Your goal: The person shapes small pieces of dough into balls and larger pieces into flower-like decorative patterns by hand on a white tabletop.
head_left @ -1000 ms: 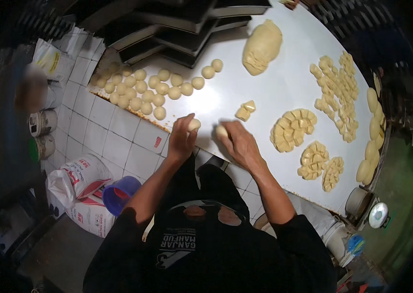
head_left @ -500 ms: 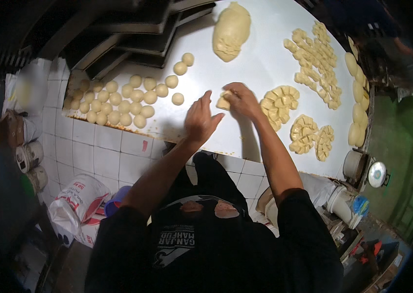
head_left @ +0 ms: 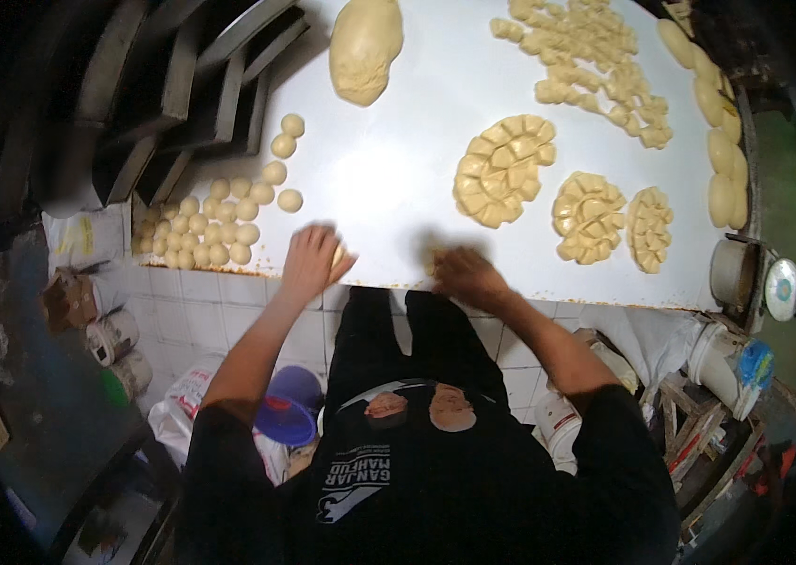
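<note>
My left hand point(head_left: 313, 266) is at the table's near edge with its fingers curled over. A pale bit of dough point(head_left: 338, 254) shows between its thumb and fingers. To its right, my right hand point(head_left: 469, 281) is closed around a small dough piece point(head_left: 433, 258), slightly smeared by motion. Round dough balls point(head_left: 219, 233) sit grouped at the left of the white table point(head_left: 388, 207). A large smooth lump of dough point(head_left: 366, 52) lies at the back. Right of my right hand are clusters of cut dough pieces point(head_left: 505, 171), point(head_left: 589, 217).
Dark trays point(head_left: 172, 94) are stacked at the back left. Strips of cut dough point(head_left: 595, 66) and long dough loaves point(head_left: 721, 155) lie at the far right. Below the table stand a purple bucket point(head_left: 289, 405) and white tubs. A metal pot point(head_left: 729, 273) is by the right corner.
The view has shifted, so the table things appear moved. My hands have drawn apart and nearer the table's front edge. My left hand's fingers, stretched before, are now curled.
</note>
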`<state>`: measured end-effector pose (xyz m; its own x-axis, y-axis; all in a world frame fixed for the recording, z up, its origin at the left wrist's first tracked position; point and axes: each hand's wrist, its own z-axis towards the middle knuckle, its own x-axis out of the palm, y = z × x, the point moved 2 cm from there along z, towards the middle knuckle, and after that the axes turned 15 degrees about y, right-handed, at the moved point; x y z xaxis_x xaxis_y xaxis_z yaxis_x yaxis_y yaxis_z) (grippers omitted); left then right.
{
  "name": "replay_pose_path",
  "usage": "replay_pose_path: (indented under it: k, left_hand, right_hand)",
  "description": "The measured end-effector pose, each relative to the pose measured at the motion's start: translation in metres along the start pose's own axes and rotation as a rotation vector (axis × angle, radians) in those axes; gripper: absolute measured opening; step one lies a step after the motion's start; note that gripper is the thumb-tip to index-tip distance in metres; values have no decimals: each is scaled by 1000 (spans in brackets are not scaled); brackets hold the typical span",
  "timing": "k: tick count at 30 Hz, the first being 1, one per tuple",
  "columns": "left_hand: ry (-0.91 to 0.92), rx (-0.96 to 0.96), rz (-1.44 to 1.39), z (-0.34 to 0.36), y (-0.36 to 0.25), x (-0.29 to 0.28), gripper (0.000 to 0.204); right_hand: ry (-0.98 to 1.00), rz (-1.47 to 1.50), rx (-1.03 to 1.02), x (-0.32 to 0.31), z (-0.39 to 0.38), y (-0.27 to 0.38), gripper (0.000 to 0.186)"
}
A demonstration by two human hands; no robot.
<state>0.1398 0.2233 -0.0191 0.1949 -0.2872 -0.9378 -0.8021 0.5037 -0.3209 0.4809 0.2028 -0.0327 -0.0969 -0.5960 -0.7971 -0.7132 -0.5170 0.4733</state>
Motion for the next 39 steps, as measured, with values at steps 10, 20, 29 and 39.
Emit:
replay_pose_path:
  k: [10,20,29,39]
  left_hand:
    - [22,137,-108,-18,8,31,24]
    - [-19,175,-227,-3,13,18,21]
    - [-69,235,-367,-4,5,19,17]
    - [-83,102,-294,-14,5,36,27]
  right_hand:
    - [-12,-159,53,-2,32,15,31]
    - [391,-43,210,-44,56,32,37]
    - [-397,-4,82,-29,70,37,28]
    - [-304,-153,-103,3,72,-4,27]
